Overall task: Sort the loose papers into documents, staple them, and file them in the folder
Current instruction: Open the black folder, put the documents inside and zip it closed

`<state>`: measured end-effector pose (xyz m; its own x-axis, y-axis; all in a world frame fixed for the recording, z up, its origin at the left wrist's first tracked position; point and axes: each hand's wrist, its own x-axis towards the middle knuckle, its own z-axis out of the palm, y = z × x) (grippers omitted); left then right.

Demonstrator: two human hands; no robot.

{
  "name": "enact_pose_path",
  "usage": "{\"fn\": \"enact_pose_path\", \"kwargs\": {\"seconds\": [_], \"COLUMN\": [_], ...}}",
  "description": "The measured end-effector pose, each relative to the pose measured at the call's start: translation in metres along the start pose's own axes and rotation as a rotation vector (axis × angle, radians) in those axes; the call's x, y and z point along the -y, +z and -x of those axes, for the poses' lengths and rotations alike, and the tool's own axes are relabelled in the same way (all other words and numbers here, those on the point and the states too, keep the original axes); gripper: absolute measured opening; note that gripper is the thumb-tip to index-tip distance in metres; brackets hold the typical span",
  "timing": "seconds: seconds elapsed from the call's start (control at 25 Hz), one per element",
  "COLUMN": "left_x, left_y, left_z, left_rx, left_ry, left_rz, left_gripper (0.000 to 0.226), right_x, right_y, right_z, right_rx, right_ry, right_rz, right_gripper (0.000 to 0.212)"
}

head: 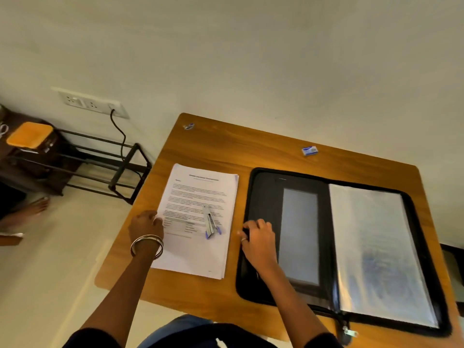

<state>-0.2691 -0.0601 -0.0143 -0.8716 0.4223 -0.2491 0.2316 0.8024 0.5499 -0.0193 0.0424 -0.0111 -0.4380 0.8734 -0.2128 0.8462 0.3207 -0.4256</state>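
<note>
A stack of printed white papers point(198, 197) lies on the left half of the wooden table point(251, 146). A silver and blue stapler point(210, 223) rests on top of the stack. My left hand point(145, 223) sits at the stack's left edge, fingers curled onto the paper's border. To the right lies an open black zip folder point(263, 187) with clear plastic sleeves point(376, 247) on its right side. My right hand point(258, 237) rests on the folder's left edge, fingers curled over the rim.
A small blue and white staple box point(309, 150) lies near the table's far edge. A small blue item point(188, 126) sits at the far left corner. A black metal rack point(100, 167) and a wall socket with cable point(93, 102) stand left of the table.
</note>
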Motion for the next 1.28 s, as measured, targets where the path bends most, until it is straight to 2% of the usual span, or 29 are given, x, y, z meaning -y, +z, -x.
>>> {"fn": "enact_pose_path", "kwargs": {"seconds": [0.08,0.16,0.24,0.4,0.56,0.72,0.88,1.0,1.08,1.16,1.2,1.24,1.28], "left_x": [0.001,0.000,-0.002,-0.008,-0.012,-0.011,0.008,0.027,0.036,0.033,0.028,0.020,0.011], "left_y": [-0.001,0.004,0.007,-0.004,-0.009,-0.014,-0.052,-0.080,-0.093,-0.105,-0.110,-0.112,-0.114], "left_z": [-0.019,-0.028,-0.035,-0.054,-0.053,-0.055,-0.074,-0.078,-0.075,-0.067,-0.062,-0.057,-0.051], "left_rx": [0.105,0.241,0.324,0.571,0.738,0.672,0.454,0.303,0.260,0.235,0.230,0.234,0.250], "left_ry": [0.030,0.031,0.030,-0.132,-0.118,-0.053,0.036,0.014,0.004,0.019,0.037,0.062,0.089], "left_rz": [-0.097,-0.093,-0.041,0.295,0.440,0.367,0.258,0.236,0.331,0.492,0.571,0.645,0.725], "left_gripper": [0.041,0.052,0.056,0.045,0.033,0.042,0.043,0.041,0.039,0.035,0.034,0.034,0.036], "right_x": [0.032,0.058,0.069,0.062,0.057,0.064,0.084,0.094,0.096,0.098,0.100,0.101,0.105], "right_y": [0.014,0.034,0.047,0.046,0.045,0.044,0.050,0.062,0.062,0.055,0.046,0.034,0.017], "right_z": [-0.013,-0.020,-0.022,-0.033,-0.035,-0.038,-0.033,-0.029,-0.030,-0.034,-0.036,-0.038,-0.038], "right_rx": [0.140,0.142,0.110,0.068,0.030,-0.028,-0.185,-0.125,-0.037,-0.019,-0.019,0.003,0.056], "right_ry": [0.037,0.089,0.159,0.194,0.219,0.290,0.299,0.244,0.259,0.250,0.250,0.254,0.271], "right_rz": [-0.126,0.048,0.152,0.018,-0.056,-0.064,-0.035,0.068,0.175,0.223,0.119,-0.125,-0.482], "right_gripper": [0.063,0.089,0.079,0.047,0.043,0.040,0.044,0.057,0.064,0.067,0.068,0.072,0.077]}}
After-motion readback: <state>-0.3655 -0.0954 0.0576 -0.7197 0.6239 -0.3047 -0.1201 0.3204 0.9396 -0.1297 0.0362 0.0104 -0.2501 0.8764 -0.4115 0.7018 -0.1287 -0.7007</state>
